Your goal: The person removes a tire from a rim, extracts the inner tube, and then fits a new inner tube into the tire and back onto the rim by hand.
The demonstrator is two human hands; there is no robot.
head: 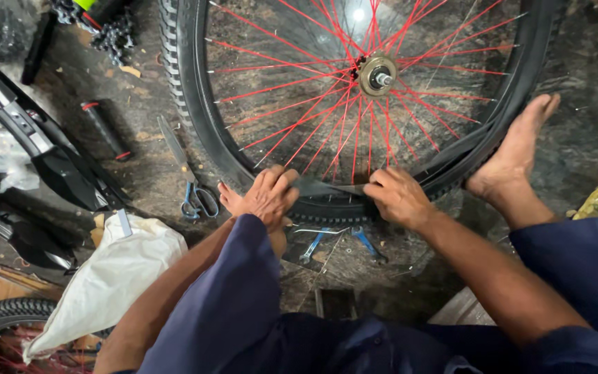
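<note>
Containers: one white sack (109, 277) lies slumped on the floor at the person's left knee, its mouth folded over; what is inside cannot be seen.

Wheel: a bicycle wheel (375, 76) with red spokes and a metal hub lies flat on the dark workshop floor in front of the person, black tyre (188, 104) around the rim. At the near edge a strip of black rubber (327, 187) is lifted off the rim between the two hands.

Left hand (268, 197): knuckles up, fingers curled and clenched on the near edge of the tyre and the left end of the rubber strip; forearm runs down from a dark blue sleeve.

Right hand (397, 197): palm down, fingers and thumb pinching the right end of the same strip, just beside the rim.

Feet: a bare right foot (517, 149) presses on the tyre at the right; toes of the other foot show beside the left hand.

Floor items: blue-handled scissors (192, 183) left of the wheel; blue-handled tyre levers (340, 239) just below the hands; a black handlebar grip (105, 128) further left; a second wheel (5, 332) at the lower left corner.
</note>
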